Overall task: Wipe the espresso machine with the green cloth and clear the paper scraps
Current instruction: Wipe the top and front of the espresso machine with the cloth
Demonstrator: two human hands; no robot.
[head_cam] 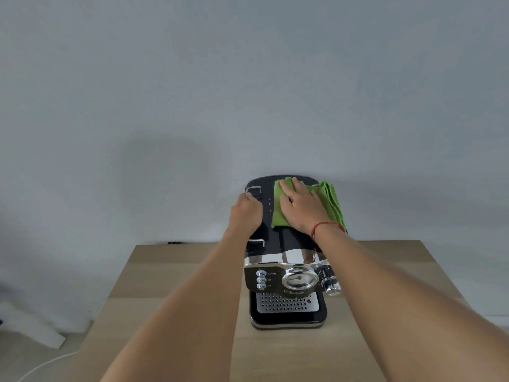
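A black and chrome espresso machine (286, 274) stands on the wooden table, its front with buttons and a round gauge facing me. The green cloth (332, 201) lies folded on the machine's black top, draping over its right edge. My right hand (301, 206) rests flat on the cloth, fingers spread and pointing to the back. My left hand (246, 213) is curled around the machine's upper left edge beside a wire rail. No paper scraps are visible.
The light wooden table (176, 312) runs toward a plain grey wall. A small dark object (174, 243) sits at the table's far edge. A white cable (46, 363) lies on the floor at the lower left.
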